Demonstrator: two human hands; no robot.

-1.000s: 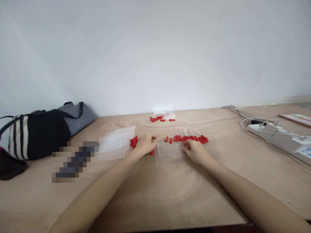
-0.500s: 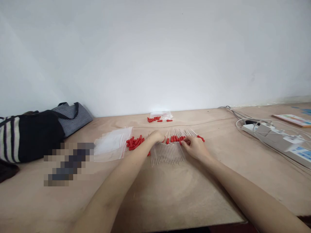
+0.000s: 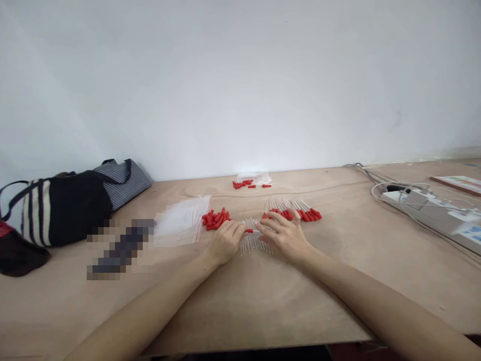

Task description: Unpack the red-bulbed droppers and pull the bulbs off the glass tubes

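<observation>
My left hand (image 3: 227,241) is closed with its fingertips around a red rubber bulb (image 3: 248,230). Facing it, my right hand (image 3: 282,231) pinches a thin clear tube whose end meets the bulb; how far it sits inside is too small to tell. Beneath and between the hands lies a row of clear tubes (image 3: 256,244). Beyond my right hand, several droppers (image 3: 312,215) with red bulbs are laid side by side, partly hidden by the fingers. A pile of loose red bulbs (image 3: 214,219) rests just past my left hand.
Clear zip bags (image 3: 180,220) lie left of the pile. More red bulbs (image 3: 243,184) and a plastic bag (image 3: 259,176) are near the wall. A black bag (image 3: 71,210) stands at left, a blurred dark object (image 3: 122,250) before it. A power strip (image 3: 432,205) with cables is at right.
My left hand has come nearer and now holds a bulb. My right hand has moved left from the capped droppers, bringing a tube to that bulb. The view has shifted slightly.
</observation>
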